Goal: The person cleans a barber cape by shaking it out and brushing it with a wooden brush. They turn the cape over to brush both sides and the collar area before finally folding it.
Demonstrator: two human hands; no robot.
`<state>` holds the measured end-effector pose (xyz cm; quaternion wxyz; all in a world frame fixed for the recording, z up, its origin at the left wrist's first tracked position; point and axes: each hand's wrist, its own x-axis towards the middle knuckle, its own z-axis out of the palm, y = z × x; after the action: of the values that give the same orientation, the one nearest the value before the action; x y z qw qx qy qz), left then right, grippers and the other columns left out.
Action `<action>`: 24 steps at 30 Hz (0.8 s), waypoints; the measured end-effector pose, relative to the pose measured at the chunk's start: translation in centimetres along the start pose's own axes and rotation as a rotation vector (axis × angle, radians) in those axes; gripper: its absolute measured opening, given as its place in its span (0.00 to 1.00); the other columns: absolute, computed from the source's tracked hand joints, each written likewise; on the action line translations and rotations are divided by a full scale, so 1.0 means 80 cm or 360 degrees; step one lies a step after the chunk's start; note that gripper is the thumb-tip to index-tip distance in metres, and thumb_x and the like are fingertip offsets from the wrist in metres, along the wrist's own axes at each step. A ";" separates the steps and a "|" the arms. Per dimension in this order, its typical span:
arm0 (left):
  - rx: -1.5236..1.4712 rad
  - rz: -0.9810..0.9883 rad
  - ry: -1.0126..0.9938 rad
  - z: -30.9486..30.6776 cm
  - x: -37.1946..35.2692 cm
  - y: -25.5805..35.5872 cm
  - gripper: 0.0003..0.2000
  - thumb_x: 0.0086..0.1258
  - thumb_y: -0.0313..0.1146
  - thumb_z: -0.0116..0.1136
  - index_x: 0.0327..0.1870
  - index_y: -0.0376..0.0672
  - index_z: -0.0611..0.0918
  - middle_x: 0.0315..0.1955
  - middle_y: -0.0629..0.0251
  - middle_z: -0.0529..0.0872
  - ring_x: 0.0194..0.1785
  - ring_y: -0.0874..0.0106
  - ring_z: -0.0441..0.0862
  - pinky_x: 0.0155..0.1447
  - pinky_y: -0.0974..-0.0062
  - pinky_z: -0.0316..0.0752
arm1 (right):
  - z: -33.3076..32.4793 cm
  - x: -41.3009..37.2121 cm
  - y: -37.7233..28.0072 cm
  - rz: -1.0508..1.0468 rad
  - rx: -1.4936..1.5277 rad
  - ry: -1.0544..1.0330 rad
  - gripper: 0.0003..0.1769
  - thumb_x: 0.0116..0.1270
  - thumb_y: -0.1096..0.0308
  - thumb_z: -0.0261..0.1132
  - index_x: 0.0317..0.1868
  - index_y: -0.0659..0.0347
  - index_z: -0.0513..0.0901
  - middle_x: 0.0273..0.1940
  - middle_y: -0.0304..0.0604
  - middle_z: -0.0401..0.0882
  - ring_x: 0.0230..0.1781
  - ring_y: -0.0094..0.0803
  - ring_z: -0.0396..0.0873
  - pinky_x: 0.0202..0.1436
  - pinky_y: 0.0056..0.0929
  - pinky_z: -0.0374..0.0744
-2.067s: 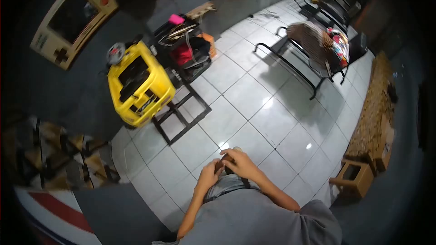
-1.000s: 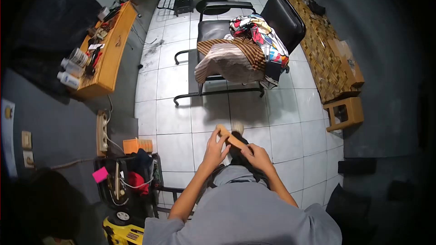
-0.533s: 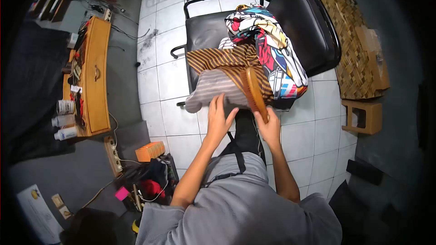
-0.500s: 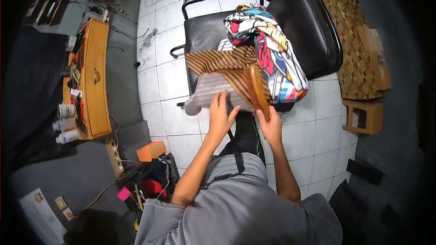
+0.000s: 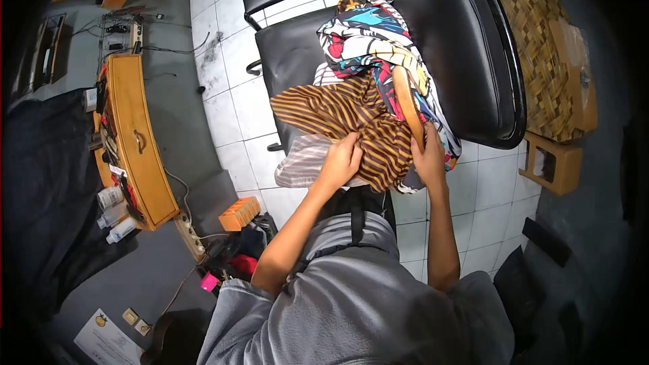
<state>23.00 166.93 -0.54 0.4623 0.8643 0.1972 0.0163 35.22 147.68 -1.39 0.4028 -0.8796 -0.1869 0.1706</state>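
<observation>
My left hand (image 5: 341, 161) pinches the near part of a brown-and-black striped cloth (image 5: 324, 109). In my right hand (image 5: 430, 159) is the handle of a wooden brush (image 5: 405, 103), which points away from me over the cloths. A pale grey striped cloth (image 5: 303, 162) lies beneath the brown one at the left. Behind them a multicoloured patterned cloth (image 5: 368, 34) is heaped on the black chair seat (image 5: 287, 61) and hangs down at the right.
The black chair backrest (image 5: 466, 47) rises at the right, beside a woven panel (image 5: 534, 47) and a cardboard box (image 5: 551, 162). On the left stands a wooden drawer unit (image 5: 142, 142) with bottles. An orange box (image 5: 239, 213) is near my left elbow.
My left hand has moved from the grey cloth to the brown striped one and closed on it. The brush has shifted right with my right hand, and the view has moved closer to the chair.
</observation>
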 end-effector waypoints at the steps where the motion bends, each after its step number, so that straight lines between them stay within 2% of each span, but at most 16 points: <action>1: -0.0068 -0.0174 -0.0085 -0.014 -0.005 0.020 0.14 0.62 0.26 0.49 0.49 0.33 0.75 0.26 0.45 0.78 0.30 0.55 0.80 0.37 0.63 0.72 | -0.005 0.001 0.000 0.0009 0.0057 -0.0075 0.15 0.62 0.70 0.59 0.47 0.68 0.71 0.44 0.58 0.75 0.44 0.53 0.75 0.45 0.42 0.73; 2: -0.0137 -0.0347 -0.0164 -0.027 -0.011 0.039 0.15 0.62 0.26 0.49 0.50 0.33 0.75 0.27 0.44 0.78 0.29 0.56 0.80 0.37 0.64 0.72 | -0.007 -0.001 0.003 -0.0061 0.0106 -0.0002 0.09 0.60 0.71 0.60 0.39 0.67 0.73 0.33 0.53 0.78 0.33 0.47 0.77 0.37 0.38 0.73; 3: -0.0206 -0.0517 -0.0242 -0.040 -0.017 0.055 0.16 0.61 0.27 0.48 0.51 0.34 0.75 0.28 0.43 0.78 0.29 0.57 0.80 0.36 0.65 0.72 | -0.010 -0.003 -0.004 0.0022 0.0241 -0.0006 0.09 0.60 0.70 0.61 0.38 0.67 0.74 0.30 0.51 0.78 0.30 0.44 0.77 0.35 0.36 0.73; 4: -0.0245 -0.0520 -0.0319 -0.054 -0.021 0.070 0.19 0.60 0.26 0.47 0.54 0.35 0.74 0.31 0.47 0.81 0.28 0.66 0.80 0.37 0.71 0.73 | -0.018 -0.007 -0.020 0.0103 0.0379 -0.0009 0.09 0.60 0.69 0.62 0.37 0.67 0.75 0.27 0.49 0.77 0.27 0.40 0.76 0.34 0.35 0.73; 5: -0.0347 -0.0425 -0.0296 -0.057 -0.029 0.072 0.20 0.60 0.26 0.46 0.54 0.35 0.75 0.33 0.49 0.82 0.28 0.68 0.80 0.38 0.72 0.73 | -0.023 -0.013 -0.031 0.0183 0.0514 -0.0011 0.10 0.61 0.68 0.63 0.36 0.67 0.75 0.24 0.47 0.77 0.24 0.37 0.75 0.33 0.33 0.72; 6: -0.0453 -0.0327 -0.0276 -0.055 -0.039 0.071 0.20 0.59 0.25 0.46 0.55 0.36 0.75 0.34 0.51 0.83 0.28 0.70 0.80 0.39 0.73 0.74 | -0.023 -0.021 -0.033 0.0318 0.0447 -0.0073 0.12 0.64 0.64 0.63 0.36 0.66 0.76 0.21 0.41 0.74 0.22 0.26 0.72 0.31 0.28 0.71; 8: -0.0760 -0.0271 -0.0424 -0.055 -0.065 0.068 0.22 0.59 0.22 0.42 0.57 0.38 0.76 0.40 0.61 0.85 0.30 0.78 0.78 0.42 0.78 0.74 | -0.017 -0.043 -0.045 0.0386 0.0752 -0.0242 0.14 0.67 0.61 0.61 0.36 0.67 0.77 0.23 0.37 0.75 0.25 0.22 0.71 0.31 0.26 0.70; 9: -0.1076 -0.0513 -0.0630 -0.062 -0.076 0.082 0.23 0.58 0.21 0.40 0.56 0.38 0.77 0.40 0.65 0.84 0.33 0.80 0.77 0.42 0.81 0.73 | -0.014 -0.056 -0.051 0.0415 0.0907 -0.0329 0.15 0.68 0.60 0.60 0.36 0.67 0.77 0.24 0.36 0.75 0.27 0.21 0.71 0.31 0.26 0.70; 11: -0.0948 -0.0621 -0.1154 -0.093 -0.090 0.119 0.26 0.55 0.18 0.35 0.56 0.34 0.76 0.44 0.61 0.84 0.45 0.78 0.80 0.50 0.82 0.73 | -0.003 -0.088 -0.051 0.0625 0.1127 -0.0444 0.15 0.71 0.60 0.57 0.42 0.66 0.79 0.36 0.33 0.78 0.36 0.18 0.72 0.35 0.22 0.72; 12: -0.1073 -0.0288 -0.1093 -0.079 -0.115 0.101 0.26 0.54 0.17 0.35 0.56 0.34 0.76 0.44 0.61 0.84 0.47 0.77 0.79 0.54 0.81 0.71 | 0.000 -0.104 -0.071 0.0732 0.1421 -0.0434 0.14 0.71 0.60 0.58 0.43 0.65 0.79 0.36 0.33 0.78 0.36 0.18 0.73 0.36 0.21 0.73; 14: -0.1138 -0.0325 -0.1208 -0.076 -0.151 0.094 0.27 0.54 0.17 0.35 0.57 0.34 0.76 0.45 0.61 0.83 0.48 0.76 0.77 0.57 0.79 0.69 | 0.019 -0.139 -0.094 0.0800 0.1896 -0.0434 0.12 0.70 0.64 0.60 0.44 0.66 0.79 0.36 0.34 0.79 0.35 0.17 0.75 0.37 0.19 0.76; 16: -0.1133 -0.0272 -0.1251 -0.077 -0.188 0.082 0.25 0.56 0.17 0.36 0.55 0.33 0.76 0.45 0.62 0.83 0.48 0.76 0.77 0.57 0.78 0.69 | 0.046 -0.179 -0.117 0.0703 0.1972 -0.0399 0.11 0.64 0.72 0.64 0.45 0.66 0.78 0.34 0.34 0.78 0.31 0.17 0.76 0.33 0.18 0.76; 20: -0.0934 -0.0004 -0.1160 -0.109 -0.264 0.067 0.17 0.63 0.21 0.43 0.53 0.32 0.77 0.46 0.64 0.82 0.49 0.77 0.76 0.56 0.78 0.69 | 0.084 -0.269 -0.133 0.0547 0.1646 -0.0352 0.18 0.57 0.81 0.61 0.49 0.63 0.76 0.30 0.33 0.75 0.28 0.16 0.74 0.28 0.18 0.72; 21: -0.0905 0.0022 -0.1132 -0.116 -0.287 0.059 0.15 0.65 0.22 0.46 0.52 0.32 0.77 0.46 0.64 0.81 0.50 0.77 0.76 0.56 0.78 0.69 | 0.092 -0.295 -0.122 0.0548 0.1645 -0.0485 0.16 0.56 0.80 0.60 0.47 0.66 0.77 0.29 0.32 0.75 0.28 0.15 0.73 0.27 0.18 0.70; 23: -0.0977 0.0129 -0.0699 -0.114 -0.333 -0.006 0.17 0.71 0.34 0.51 0.57 0.36 0.74 0.47 0.65 0.79 0.50 0.77 0.75 0.55 0.79 0.69 | 0.097 -0.349 -0.140 0.0341 0.1417 -0.0384 0.13 0.55 0.80 0.59 0.43 0.68 0.78 0.28 0.32 0.75 0.28 0.15 0.71 0.27 0.18 0.70; 24: -0.1265 -0.0066 -0.0529 -0.104 -0.353 -0.041 0.24 0.72 0.47 0.49 0.63 0.43 0.67 0.52 0.64 0.75 0.52 0.75 0.74 0.56 0.75 0.69 | 0.099 -0.375 -0.147 0.0269 0.1351 -0.0411 0.13 0.55 0.80 0.59 0.42 0.69 0.78 0.28 0.32 0.76 0.28 0.15 0.71 0.28 0.18 0.71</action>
<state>-5.84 165.15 5.94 0.7850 0.6058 0.1159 -0.0578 3.26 145.91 7.30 0.6860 -0.6201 -0.0764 0.3728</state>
